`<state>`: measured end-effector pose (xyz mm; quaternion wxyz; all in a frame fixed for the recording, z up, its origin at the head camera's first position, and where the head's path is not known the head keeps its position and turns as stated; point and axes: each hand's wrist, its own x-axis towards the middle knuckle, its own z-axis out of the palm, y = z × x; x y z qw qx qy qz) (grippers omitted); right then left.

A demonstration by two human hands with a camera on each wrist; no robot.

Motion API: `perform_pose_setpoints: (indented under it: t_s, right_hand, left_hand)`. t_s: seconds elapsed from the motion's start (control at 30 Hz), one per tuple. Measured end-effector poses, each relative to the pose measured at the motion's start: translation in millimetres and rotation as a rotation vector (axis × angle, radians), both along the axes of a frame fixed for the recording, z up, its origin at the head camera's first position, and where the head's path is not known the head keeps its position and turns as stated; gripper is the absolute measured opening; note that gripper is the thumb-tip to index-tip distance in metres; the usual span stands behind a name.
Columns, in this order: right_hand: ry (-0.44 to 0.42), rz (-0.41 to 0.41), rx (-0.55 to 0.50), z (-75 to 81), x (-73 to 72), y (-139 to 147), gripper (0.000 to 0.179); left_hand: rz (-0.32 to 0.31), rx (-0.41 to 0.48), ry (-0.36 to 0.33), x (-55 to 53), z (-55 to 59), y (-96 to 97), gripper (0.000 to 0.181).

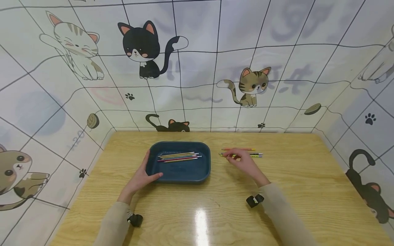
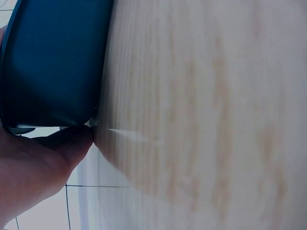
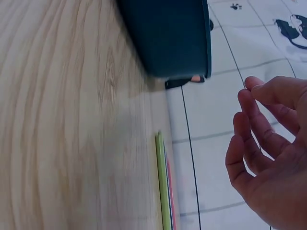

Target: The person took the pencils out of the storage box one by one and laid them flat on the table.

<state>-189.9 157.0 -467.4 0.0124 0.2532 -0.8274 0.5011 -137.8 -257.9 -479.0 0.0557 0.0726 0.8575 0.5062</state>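
A dark blue tray (image 1: 184,172) stands on the table with several pencils (image 1: 180,157) lying side by side in it. My left hand (image 1: 141,176) holds the tray's left end, thumb at the front rim and fingers along the left side. In the left wrist view, that thumb (image 2: 76,143) touches the tray wall. To the right of the tray lie a few more pencils (image 1: 257,155), some yellowish green and one orange-red. Above them hovers my right hand (image 1: 244,164), fingers loosely bent. Seen from the right wrist, this hand (image 3: 273,139) holds nothing and is apart from the green pencil (image 3: 163,187).
The light wooden table (image 1: 227,212) ends at the back against a wall covering (image 1: 197,92) with printed cats and grid lines. Similar covering runs along both sides. Small black devices sit at the left wrist (image 1: 135,219) and right wrist (image 1: 254,200).
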Motion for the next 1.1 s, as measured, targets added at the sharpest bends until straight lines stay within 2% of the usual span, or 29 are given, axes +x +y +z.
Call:
perform_pose_setpoints:
  t_s: [0.07,0.13,0.3,0.37,0.43,0.67,0.93,1.03,1.1]
  right_hand:
    - [-0.009,0.013,-0.009,1.0,2.2,-10,0.016]
    - [-0.018,0.033,-0.017,11.1,8.6,-21,0.016]
    - [-0.055,0.062,-0.04,37.8,23.9,-43,0.016]
    - [-0.069,0.065,-0.054,39.2,24.4,-50,0.016]
    - [-0.066,0.075,-0.067,39.1,23.9,-56,0.016]
    - [-0.049,0.136,-0.085,14.0,7.6,-79,0.02]
    - [-0.031,0.245,-0.053,11.8,-0.7,-104,0.021]
    - [-0.029,0.262,-0.033,9.8,-5.2,-113,0.021]
    - [-0.035,0.27,-0.018,8.7,-8.2,-118,0.022]
  left_hand:
    - [0.0,0.001,-0.013,3.3,10.3,4.0,0.108]
    - [-0.002,0.001,-0.011,2.7,9.4,4.2,0.108]
    - [-0.008,-0.014,0.013,-4.7,-11.9,-2.3,0.11]
    - [-0.005,-0.019,0.006,-6.0,-13.0,-2.9,0.11]
    - [0.001,-0.018,0.002,-6.8,-14.2,-3.7,0.11]
    - [0.005,-0.017,-0.003,-6.1,-14.4,-5.3,0.11]
    - [0.001,-0.003,0.003,-4.7,-12.3,-3.8,0.11]
    - [0.003,0.005,-0.003,-2.9,-7.9,-1.7,0.109]
    - [-0.003,0.016,-0.002,0.1,1.6,1.6,0.109]
